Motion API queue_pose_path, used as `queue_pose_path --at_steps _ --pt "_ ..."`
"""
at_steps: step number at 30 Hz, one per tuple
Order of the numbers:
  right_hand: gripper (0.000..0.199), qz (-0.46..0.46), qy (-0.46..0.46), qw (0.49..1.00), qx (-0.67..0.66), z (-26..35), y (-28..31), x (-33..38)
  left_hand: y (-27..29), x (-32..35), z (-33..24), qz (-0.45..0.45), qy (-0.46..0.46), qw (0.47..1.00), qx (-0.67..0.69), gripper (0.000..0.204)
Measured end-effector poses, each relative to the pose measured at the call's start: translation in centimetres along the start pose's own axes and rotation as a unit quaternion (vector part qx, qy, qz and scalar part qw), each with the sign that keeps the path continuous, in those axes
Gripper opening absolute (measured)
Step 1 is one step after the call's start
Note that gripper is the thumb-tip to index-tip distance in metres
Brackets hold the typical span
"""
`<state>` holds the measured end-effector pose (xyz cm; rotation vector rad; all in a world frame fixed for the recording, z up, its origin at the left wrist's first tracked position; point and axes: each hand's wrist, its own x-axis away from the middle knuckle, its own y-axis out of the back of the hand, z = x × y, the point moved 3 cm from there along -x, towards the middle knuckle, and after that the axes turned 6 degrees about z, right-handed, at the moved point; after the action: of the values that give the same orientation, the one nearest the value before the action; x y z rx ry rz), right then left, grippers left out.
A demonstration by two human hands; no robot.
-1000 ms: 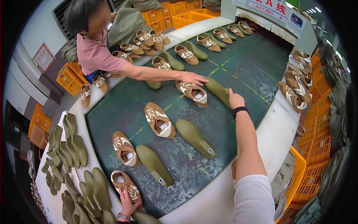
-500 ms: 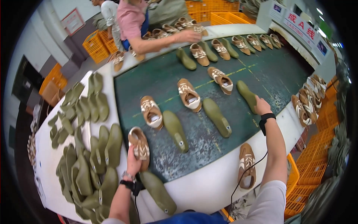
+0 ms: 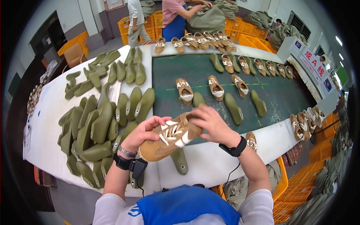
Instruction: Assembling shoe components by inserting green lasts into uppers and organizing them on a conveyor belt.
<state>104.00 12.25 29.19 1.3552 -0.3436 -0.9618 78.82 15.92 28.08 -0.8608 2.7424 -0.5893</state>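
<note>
A tan-brown sneaker with white laces and stripes is held up above the near edge of the work surface, toe toward lower left. My left hand is closed around its forefoot side, thumb on top. My right hand, slightly blurred, grips the heel and collar with bent fingers. Under the sneaker, an olive-green shoe last lies partly covered on the white table. Beyond my hands, three sneakers stand on the dark green belt, with olive lasts nearer me; one is partly hidden by my right hand.
Many olive lasts are heaped on the white table at left. Sneakers and lasts line the belt's far side. More sneakers stand on the far ledge near a person at a grey-green bag. Orange crates are stacked at right.
My left hand has raised the sneaker from the belt's near left corner to in front of me. My right hand has left a last on the belt and taken the sneaker's heel.
</note>
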Motion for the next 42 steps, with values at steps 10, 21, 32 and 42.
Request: queue_pose_path --at_steps 10,21,32,42 --pt "0.023 -0.161 -0.088 0.979 0.089 10.6 -5.8 1.0 -4.5 0.2 8.2 -0.163 -0.120 0.974 -0.099 0.106" --pt "0.039 -0.230 -0.160 0.956 -0.084 10.5 -2.2 2.2 -7.1 2.1 4.8 -0.220 -0.143 0.930 -0.255 0.087" --pt "0.043 -0.224 -0.124 0.966 -0.026 12.2 -0.9 1.8 -9.5 3.4 1.9 -0.275 -0.327 0.654 -0.624 0.023" --pt "0.026 -0.186 -0.054 0.978 -0.073 12.4 -2.4 3.2 -8.3 3.6 2.4 -0.311 -0.254 0.785 -0.472 0.022"
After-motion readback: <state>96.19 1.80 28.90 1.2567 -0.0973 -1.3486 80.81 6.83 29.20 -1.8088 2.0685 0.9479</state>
